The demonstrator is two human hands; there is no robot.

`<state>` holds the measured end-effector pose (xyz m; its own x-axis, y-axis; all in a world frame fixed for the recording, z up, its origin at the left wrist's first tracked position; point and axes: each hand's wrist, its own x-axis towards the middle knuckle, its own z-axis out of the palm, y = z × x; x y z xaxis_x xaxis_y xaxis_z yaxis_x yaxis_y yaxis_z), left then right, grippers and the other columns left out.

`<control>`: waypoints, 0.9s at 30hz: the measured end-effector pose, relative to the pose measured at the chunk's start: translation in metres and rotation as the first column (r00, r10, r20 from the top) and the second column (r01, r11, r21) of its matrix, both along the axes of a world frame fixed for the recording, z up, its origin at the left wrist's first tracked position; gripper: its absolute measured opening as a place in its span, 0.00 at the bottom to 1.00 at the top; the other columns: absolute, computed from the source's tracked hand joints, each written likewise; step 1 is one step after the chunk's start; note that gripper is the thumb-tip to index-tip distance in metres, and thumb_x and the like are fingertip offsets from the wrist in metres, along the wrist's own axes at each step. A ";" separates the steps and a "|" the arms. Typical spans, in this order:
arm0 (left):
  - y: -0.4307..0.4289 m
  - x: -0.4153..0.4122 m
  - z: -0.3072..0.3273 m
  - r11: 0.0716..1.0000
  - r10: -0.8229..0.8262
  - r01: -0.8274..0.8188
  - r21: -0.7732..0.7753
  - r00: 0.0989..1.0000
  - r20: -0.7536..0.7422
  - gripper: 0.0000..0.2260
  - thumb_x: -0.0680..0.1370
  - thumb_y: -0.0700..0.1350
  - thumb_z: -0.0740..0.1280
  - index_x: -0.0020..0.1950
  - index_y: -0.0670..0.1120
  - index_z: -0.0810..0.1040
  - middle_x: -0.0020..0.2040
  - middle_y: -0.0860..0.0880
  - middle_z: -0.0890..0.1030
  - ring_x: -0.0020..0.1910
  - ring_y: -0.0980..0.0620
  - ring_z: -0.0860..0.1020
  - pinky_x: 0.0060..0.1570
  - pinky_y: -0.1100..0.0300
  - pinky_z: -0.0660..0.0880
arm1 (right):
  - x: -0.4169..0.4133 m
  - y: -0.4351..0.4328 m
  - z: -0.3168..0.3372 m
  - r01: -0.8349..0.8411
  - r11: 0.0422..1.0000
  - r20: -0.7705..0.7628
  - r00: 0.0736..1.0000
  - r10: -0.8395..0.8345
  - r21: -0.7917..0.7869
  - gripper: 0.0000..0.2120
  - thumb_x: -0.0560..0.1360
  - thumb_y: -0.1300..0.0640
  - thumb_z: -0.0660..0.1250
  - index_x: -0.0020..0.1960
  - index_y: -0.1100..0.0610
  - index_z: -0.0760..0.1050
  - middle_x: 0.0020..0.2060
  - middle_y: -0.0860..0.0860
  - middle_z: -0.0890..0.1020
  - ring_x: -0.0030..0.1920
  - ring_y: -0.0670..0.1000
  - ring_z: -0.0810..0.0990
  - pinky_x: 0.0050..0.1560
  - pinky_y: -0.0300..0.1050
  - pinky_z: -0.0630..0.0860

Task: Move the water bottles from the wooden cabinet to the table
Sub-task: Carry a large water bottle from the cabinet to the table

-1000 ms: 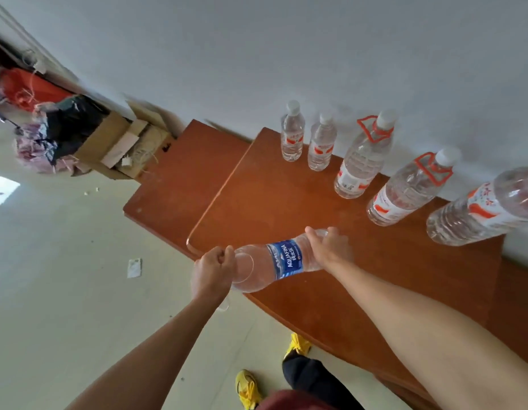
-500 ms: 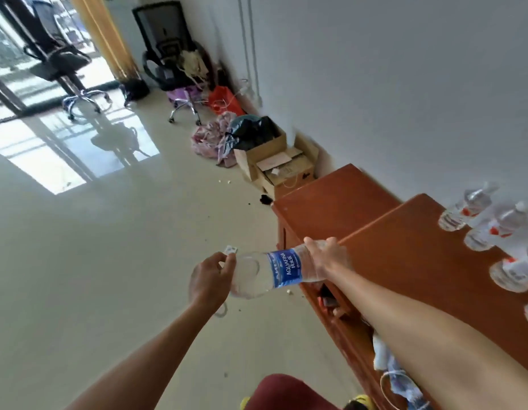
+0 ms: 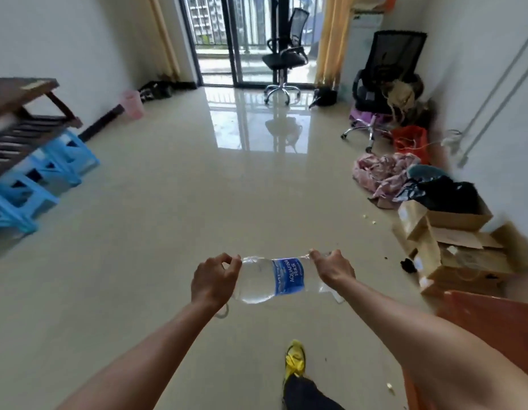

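I hold a clear water bottle (image 3: 280,279) with a blue Aquafina label sideways in front of me, over the floor. My left hand (image 3: 214,281) grips its base end and my right hand (image 3: 333,269) grips its neck end. A corner of the reddish wooden cabinet (image 3: 499,324) shows at the lower right edge. The other bottles are out of view. A dark wooden table (image 3: 23,99) stands at the far left.
Blue plastic stools (image 3: 35,179) sit under and beside the table. Cardboard boxes (image 3: 452,241) and a pile of clothes (image 3: 393,176) line the right wall. Two office chairs (image 3: 286,54) stand near the balcony door. Shiny tiled floor lies ahead. My yellow shoe (image 3: 295,359) is below.
The view has swung left, away from the cabinet and its bottles, toward the open room. Both hands still carry the bottle, which is over the floor and away from the cabinet top.
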<state>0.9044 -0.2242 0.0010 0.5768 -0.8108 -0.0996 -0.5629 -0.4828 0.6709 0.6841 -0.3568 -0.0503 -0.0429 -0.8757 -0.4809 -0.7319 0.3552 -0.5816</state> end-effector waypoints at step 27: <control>-0.117 0.622 -0.007 0.736 0.675 -0.676 0.037 0.737 0.033 0.17 0.77 0.57 0.63 0.32 0.49 0.71 0.30 0.50 0.74 0.40 0.43 0.77 0.36 0.57 0.68 | 0.760 -0.225 -0.005 -0.753 0.655 -0.085 0.650 0.755 0.057 0.38 0.76 0.31 0.54 0.72 0.60 0.63 0.66 0.61 0.75 0.65 0.62 0.73 0.63 0.53 0.71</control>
